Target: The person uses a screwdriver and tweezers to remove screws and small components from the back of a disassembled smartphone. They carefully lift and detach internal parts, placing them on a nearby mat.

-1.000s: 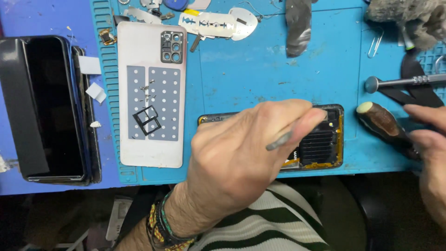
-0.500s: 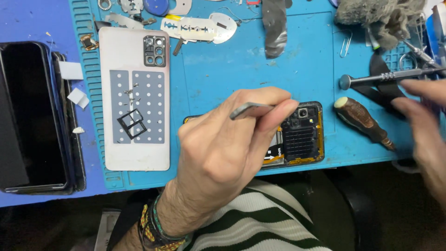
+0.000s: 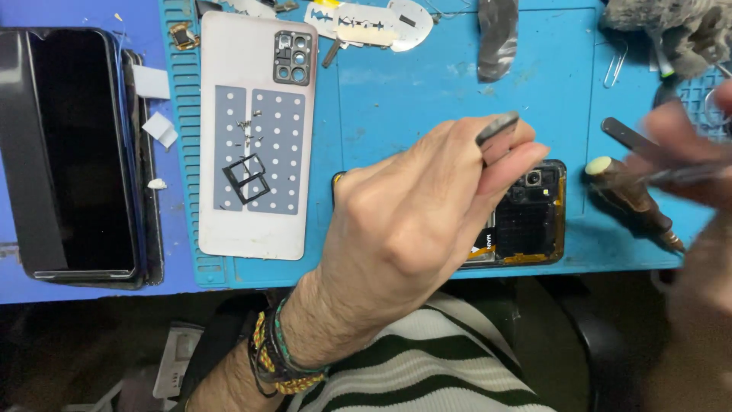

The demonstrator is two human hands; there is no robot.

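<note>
My left hand (image 3: 412,221) is closed around a grey metal tool like tweezers (image 3: 497,128), whose end sticks up past my fingertips. The hand hovers over an opened phone body (image 3: 534,221) on the blue mat (image 3: 427,91) and hides its left half. The camera module and dark inner cover show on the right half. My right hand (image 3: 690,145) is blurred at the right edge and grips a thin metal screwdriver (image 3: 629,136) pointing left. Below that lies a dark wooden-handled tool (image 3: 633,204).
A pale back cover (image 3: 255,229) lies left of the phone body, carrying a black card tray (image 3: 245,179) and small screws. A black screen unit (image 3: 76,152) sits far left. A razor blade (image 3: 366,19), paper clip (image 3: 614,65) and grey cloth (image 3: 671,27) line the far edge.
My left hand has raised the tweezers from the phone body, the tip now pointing up. My right hand took the screwdriver off the mat and is moving with it.
</note>
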